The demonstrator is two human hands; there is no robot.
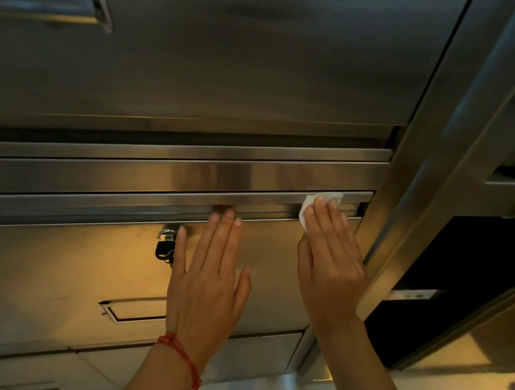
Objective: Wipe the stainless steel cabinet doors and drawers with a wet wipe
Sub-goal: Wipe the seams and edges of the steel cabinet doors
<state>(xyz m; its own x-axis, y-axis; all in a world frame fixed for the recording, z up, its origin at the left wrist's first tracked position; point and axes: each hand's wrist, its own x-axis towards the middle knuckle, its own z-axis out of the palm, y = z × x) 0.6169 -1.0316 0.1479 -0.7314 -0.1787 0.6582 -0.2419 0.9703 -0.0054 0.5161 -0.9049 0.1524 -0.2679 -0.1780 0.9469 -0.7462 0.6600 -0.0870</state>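
Your right hand [329, 253] presses the limp, thin wet wipe [305, 208] under straight fingers; your left hand [207, 282] lies flat, bracing the drawer front [65, 261]. Keep the wipe pinned by its middle.

Stainless steel drawer front [65, 261], keyed lock [166, 245] and recessed handle [131, 309]; left hand [207, 279] flat on it, fingers straight, red string bracelet [180, 356] at wrist; right hand [328, 253] presses white wet wipe [308, 205] against upper rail [159, 202], near right upright [427, 151]
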